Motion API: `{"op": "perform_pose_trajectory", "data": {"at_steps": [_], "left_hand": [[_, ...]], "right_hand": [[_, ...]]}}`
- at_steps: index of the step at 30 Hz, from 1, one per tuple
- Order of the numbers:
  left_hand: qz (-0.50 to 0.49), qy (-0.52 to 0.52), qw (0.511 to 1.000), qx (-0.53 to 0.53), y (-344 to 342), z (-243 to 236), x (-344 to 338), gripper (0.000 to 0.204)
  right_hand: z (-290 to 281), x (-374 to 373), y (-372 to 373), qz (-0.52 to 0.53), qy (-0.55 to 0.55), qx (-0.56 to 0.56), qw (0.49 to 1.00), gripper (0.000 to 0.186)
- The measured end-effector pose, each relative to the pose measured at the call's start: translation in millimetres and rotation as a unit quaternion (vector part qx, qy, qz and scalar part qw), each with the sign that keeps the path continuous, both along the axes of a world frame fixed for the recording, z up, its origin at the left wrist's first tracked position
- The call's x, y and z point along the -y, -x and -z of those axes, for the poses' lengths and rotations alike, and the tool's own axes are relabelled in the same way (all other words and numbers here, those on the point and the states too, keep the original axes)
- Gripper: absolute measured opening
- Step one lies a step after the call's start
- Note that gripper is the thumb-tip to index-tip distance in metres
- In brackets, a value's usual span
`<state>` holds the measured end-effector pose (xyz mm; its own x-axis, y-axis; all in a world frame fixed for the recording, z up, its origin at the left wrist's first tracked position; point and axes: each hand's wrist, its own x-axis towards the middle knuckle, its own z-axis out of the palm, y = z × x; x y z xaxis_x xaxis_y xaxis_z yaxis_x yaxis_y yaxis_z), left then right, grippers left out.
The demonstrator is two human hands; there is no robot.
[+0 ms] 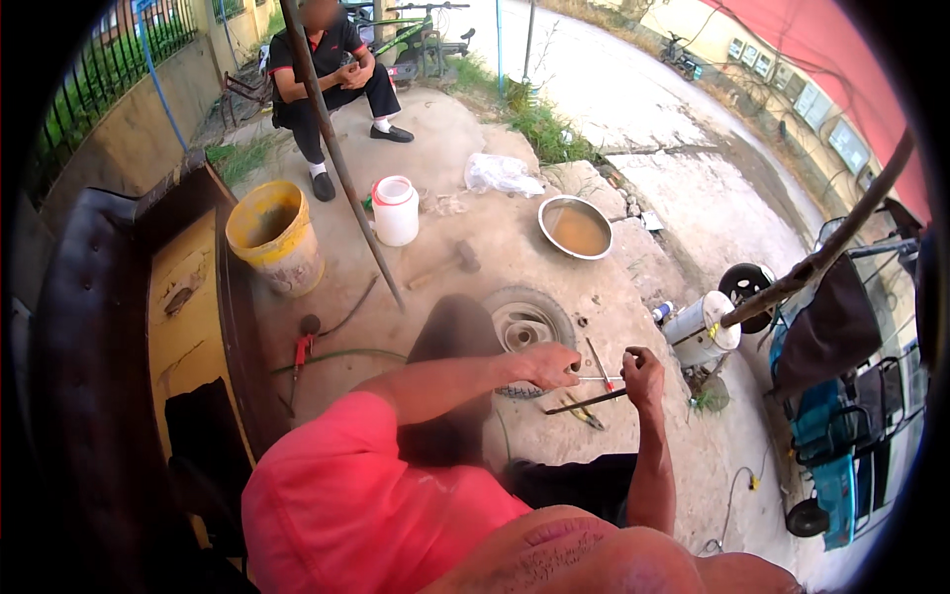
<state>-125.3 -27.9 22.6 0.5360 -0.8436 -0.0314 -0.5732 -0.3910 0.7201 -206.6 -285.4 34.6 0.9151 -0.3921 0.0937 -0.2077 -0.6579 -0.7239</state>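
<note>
A wheel with a tyre (524,332) lies flat on the ground in front of me. At its near right edge my left hand (546,366) is closed around one end of a thin light metal rod (600,378). My right hand (644,379) has its fingers curled at the rod's other end. A dark bar (584,402) slants just below the rod; whether my right hand also grips it, I cannot tell. Beyond the rod lies a red-handled tool (601,366). Pliers with yellowish handles (588,413) rest on the concrete beneath the bar.
A hammer (450,262), a red air tool (303,346) and a green hose (346,353) lie leftward. Farther out are a yellow bucket (275,238), white jug (396,211) and basin of brown water (577,228). A seated person (332,79) faces me. Slanting poles (332,139) cross the area.
</note>
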Motion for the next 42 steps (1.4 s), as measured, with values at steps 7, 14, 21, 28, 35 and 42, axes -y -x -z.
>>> {"op": "perform_pose_trajectory", "data": {"at_steps": [7, 14, 21, 28, 35, 42], "left_hand": [[0.023, -0.042, 0.999, -0.008, 9, -5, -3, 0.046], [-0.100, 0.456, 0.796, -0.385, -86, -114, 3, 0.058], [-0.128, 0.568, 0.759, -0.293, -127, -188, 5, 0.070], [-0.144, 0.569, 0.756, 0.290, -100, -223, 38, 0.064], [0.112, 0.196, 0.962, 0.156, -52, -22, 130, 0.046], [0.089, 0.201, 0.955, 0.199, -66, -22, 124, 0.039]], "right_hand": [[-6, -17, 23, -0.011, -0.014, -0.022, 1.000, 0.029], [8, 27, 7, -0.033, 0.108, 0.066, 0.991, 0.047], [7, 56, -28, -0.055, 0.209, 0.055, 0.975, 0.055], [8, 49, -59, -0.095, 0.188, -0.028, 0.977, 0.051], [21, -40, -96, -0.136, 0.110, 0.058, 0.983, 0.038], [69, -92, -151, 0.288, 0.529, -0.259, 0.755, 0.018]]}}
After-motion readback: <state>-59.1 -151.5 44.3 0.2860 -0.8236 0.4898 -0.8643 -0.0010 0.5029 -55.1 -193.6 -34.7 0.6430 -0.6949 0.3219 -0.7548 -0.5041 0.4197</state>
